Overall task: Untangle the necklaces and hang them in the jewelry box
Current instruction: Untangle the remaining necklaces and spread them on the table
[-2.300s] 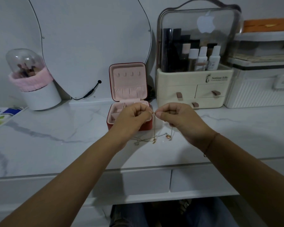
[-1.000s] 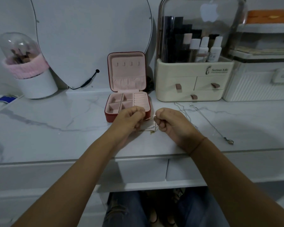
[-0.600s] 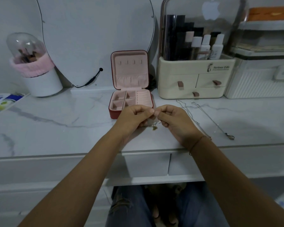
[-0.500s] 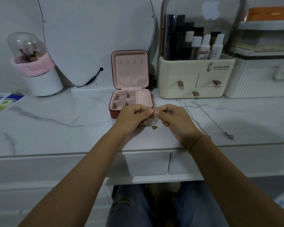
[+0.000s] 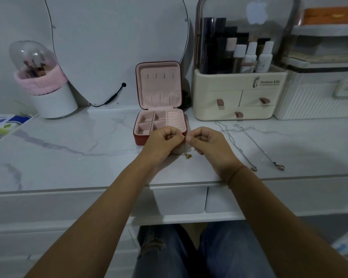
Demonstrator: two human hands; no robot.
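1. Necklaces are the job, and one is between our hands now. The left hand [image 5: 163,140] and right hand [image 5: 207,143] are both curled, thumb and forefinger tips almost meeting, each pinching the gold necklace [image 5: 187,156]. Its pendant shows just below them. We judge that this tight, close pinch is for working a knot or clasp, though the chain is too fine to trace.
2. We hold it low over the counter [image 5: 68,157], near the middle of the front edge. Whether the pendant touches the surface we cannot tell. Kept low, anything that slips should stay in sight.
3. Just behind our left hand stands the jewelry box [image 5: 140,139], its lid [image 5: 159,101] upright and facing us. The hooks [image 5: 159,75] in the lid are bare, so nothing is hung yet. We think it stands open so that a freed chain can go straight up onto a hook.
4. Beyond our right hand, the first silver necklace [image 5: 241,151] and second silver necklace [image 5: 265,153] lie stretched out in separate lines towards the front edge, not touching. We read them as already untangled and laid apart so that they do not knot again.
5. Along the back edge, clear of our work, stand a mirror [image 5: 119,47], a cosmetics organizer [image 5: 235,101] and, towards the back left corner, a brush holder [image 5: 48,97].
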